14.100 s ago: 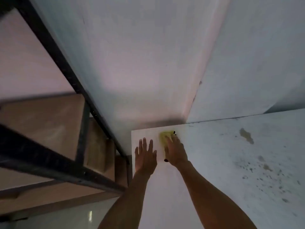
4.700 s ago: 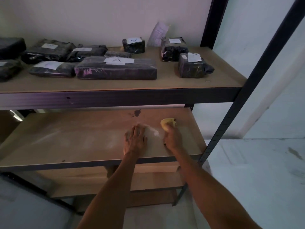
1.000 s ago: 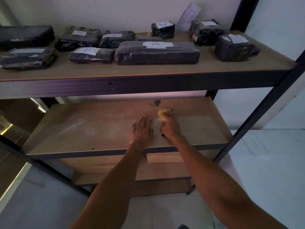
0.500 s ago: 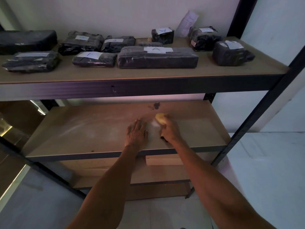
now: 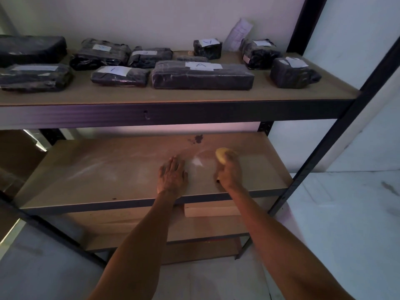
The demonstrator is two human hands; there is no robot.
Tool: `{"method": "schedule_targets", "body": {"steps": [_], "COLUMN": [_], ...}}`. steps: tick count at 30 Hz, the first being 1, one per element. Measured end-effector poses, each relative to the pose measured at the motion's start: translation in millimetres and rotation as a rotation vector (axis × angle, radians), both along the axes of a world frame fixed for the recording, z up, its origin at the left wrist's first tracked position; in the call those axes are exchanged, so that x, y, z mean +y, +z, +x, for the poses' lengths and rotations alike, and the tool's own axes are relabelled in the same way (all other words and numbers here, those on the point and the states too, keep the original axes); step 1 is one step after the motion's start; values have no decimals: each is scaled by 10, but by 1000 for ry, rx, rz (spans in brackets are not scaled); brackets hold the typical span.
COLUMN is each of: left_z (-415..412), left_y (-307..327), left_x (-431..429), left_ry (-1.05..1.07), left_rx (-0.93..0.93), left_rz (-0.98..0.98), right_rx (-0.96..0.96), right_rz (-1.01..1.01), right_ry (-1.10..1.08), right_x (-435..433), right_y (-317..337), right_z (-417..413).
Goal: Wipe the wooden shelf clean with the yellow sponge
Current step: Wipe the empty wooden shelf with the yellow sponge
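Fingers [image 5: 232, 158] of the right hand [image 5: 229, 173] grip the yellow sponge [image 5: 221, 155]; left hand [image 5: 172, 175] flat, open on the wooden shelf [image 5: 108, 169].

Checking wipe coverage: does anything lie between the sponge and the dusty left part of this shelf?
Yes: the left hand rests flat on the wooden shelf, directly left of the yellow sponge held by the right hand. Beyond it, nothing visible blocks.

So on the wooden shelf [image 5: 108, 169], the left hand [image 5: 172, 177] lies flat near the front edge, with the right hand [image 5: 230, 173] just right of it. The sponge [image 5: 221, 155] sits under the right hand's fingertips, and a stain [image 5: 198, 138] is behind both, toward the shelf's back edge.
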State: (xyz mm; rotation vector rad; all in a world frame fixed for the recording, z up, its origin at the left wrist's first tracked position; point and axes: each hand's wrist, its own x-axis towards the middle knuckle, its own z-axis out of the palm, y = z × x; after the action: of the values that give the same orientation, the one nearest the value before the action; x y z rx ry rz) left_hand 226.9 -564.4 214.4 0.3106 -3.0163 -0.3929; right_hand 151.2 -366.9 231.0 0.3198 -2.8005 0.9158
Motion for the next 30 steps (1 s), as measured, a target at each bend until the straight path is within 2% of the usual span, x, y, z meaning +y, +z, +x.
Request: {"method": "schedule_targets", "body": {"steps": [3, 9, 12, 14, 16, 21, 25, 27, 30], "left_z": [5, 33, 33, 47, 67, 84, 112, 117, 104], "left_y": [14, 18, 27, 31, 23, 37, 21, 3, -7], "left_x": [12, -3, -22, -23, -23, -26, -132, -188, -183], "left_ry": [9, 0, -15, -11, -12, -19, -43, -32, -22], "left_rx": [-11, -1, -8, -13, -23, -37, -29, -20, -5], "left_rz": [10, -6, -4, -3, -5, -12, -19, -10, -6], "right_rx": [-50, -44, -45, -47, -68, -63, -97, -67, -68], "right_rz": [166, 45, -23, 69, 130, 49, -134, -110, 7], "right_ry": [-119, 174, 24, -120, -144, 123, 83, 128, 334], "right_x": [214, -490, -237, 54, 66, -590, -273, -39, -13], "right_y": [-124, -93, -37, -100, -149, -26, 291, 343, 202], "right_z": [-56, 290, 170, 105, 182, 438, 468, 587, 932]}}
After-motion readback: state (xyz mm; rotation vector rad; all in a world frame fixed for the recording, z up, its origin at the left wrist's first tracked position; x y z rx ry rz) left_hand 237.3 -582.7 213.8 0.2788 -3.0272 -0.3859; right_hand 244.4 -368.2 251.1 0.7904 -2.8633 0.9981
